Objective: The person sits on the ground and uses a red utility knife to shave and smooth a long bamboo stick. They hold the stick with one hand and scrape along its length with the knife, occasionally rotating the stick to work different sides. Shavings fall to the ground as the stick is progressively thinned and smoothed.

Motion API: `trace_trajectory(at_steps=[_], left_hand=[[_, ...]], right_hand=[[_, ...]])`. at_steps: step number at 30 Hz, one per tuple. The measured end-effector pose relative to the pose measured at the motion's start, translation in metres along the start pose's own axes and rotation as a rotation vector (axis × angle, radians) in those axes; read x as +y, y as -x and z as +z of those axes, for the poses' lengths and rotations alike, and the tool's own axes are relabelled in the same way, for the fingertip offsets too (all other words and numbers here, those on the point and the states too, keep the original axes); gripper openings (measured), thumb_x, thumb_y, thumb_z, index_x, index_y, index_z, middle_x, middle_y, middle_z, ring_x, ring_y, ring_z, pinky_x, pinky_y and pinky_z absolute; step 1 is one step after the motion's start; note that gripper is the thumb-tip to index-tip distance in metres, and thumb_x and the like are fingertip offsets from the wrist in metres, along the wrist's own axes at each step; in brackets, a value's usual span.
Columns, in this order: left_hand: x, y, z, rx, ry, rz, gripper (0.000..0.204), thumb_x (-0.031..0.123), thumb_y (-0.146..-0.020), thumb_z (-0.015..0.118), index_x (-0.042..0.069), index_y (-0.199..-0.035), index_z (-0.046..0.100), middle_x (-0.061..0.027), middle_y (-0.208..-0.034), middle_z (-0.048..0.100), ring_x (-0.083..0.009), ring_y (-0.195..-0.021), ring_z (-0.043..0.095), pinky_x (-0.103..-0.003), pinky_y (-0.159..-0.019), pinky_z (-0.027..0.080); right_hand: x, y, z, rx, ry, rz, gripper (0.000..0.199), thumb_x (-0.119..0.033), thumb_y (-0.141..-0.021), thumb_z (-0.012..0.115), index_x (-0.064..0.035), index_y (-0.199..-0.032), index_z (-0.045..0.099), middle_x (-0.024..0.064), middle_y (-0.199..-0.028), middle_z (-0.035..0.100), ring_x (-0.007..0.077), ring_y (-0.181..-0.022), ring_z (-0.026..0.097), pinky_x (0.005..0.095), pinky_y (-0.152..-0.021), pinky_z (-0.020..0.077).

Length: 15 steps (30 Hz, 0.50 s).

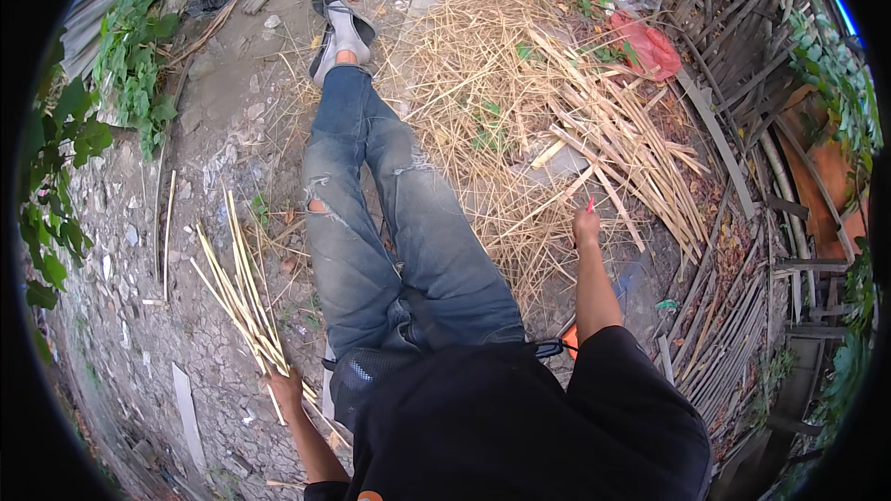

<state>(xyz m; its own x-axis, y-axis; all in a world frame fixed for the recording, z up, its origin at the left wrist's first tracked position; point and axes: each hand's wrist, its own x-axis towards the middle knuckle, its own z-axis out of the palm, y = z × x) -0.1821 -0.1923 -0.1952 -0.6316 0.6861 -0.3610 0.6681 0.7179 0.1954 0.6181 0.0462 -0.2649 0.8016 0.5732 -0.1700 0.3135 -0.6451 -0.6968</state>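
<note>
My left hand (pixel 286 387) is at the lower left, closed around the near ends of several pale split bamboo strips (pixel 243 301). Their far ends fan out over the cracked ground. On the right, my right hand (pixel 586 227) is closed on a slim thing whose red end (pixel 591 205) sticks out above the fist; the rest of it is hidden, so I cannot tell its kind. Beyond that fist lies a pile of thicker split bamboo pieces (pixel 631 153). Thin bamboo shavings (pixel 473 83) cover the ground between my legs and that pile.
My legs in torn jeans (pixel 357 186) stretch forward, crossed at the ankles. A red plastic bag (pixel 647 46) lies at the far right near a stick fence (pixel 742 46). Long poles (pixel 724 353) lie at the right. Leafy vines (pixel 130 74) grow on the left.
</note>
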Motion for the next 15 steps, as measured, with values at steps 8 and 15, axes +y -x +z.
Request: trace_trajectory(at_steps=[8, 15], left_hand=[[0.022, 0.002, 0.017, 0.0, 0.11, 0.019, 0.056, 0.017, -0.083, 0.078, -0.008, -0.131, 0.061, -0.0342, -0.131, 0.055, -0.0477, -0.118, 0.059, -0.049, -0.102, 0.05], [0.02, -0.044, 0.021, 0.139, 0.043, 0.221, 0.052, 0.015, -0.085, 0.077, -0.005, -0.13, 0.061, -0.0304, -0.129, 0.056, -0.0408, -0.102, 0.067, -0.046, -0.09, 0.055]], right_hand=[[-0.009, -0.002, -0.028, 0.041, 0.415, 0.133, 0.036, -0.03, -0.084, 0.062, -0.0055, -0.105, 0.076, 0.0252, -0.11, 0.073, 0.0416, -0.106, 0.07, 0.0481, -0.097, 0.0536], [-0.027, -0.051, -0.001, -0.027, 0.288, -0.099, 0.037, -0.033, -0.08, 0.073, -0.0057, -0.105, 0.074, 0.0226, -0.1, 0.075, 0.041, -0.097, 0.072, 0.0461, -0.092, 0.0552]])
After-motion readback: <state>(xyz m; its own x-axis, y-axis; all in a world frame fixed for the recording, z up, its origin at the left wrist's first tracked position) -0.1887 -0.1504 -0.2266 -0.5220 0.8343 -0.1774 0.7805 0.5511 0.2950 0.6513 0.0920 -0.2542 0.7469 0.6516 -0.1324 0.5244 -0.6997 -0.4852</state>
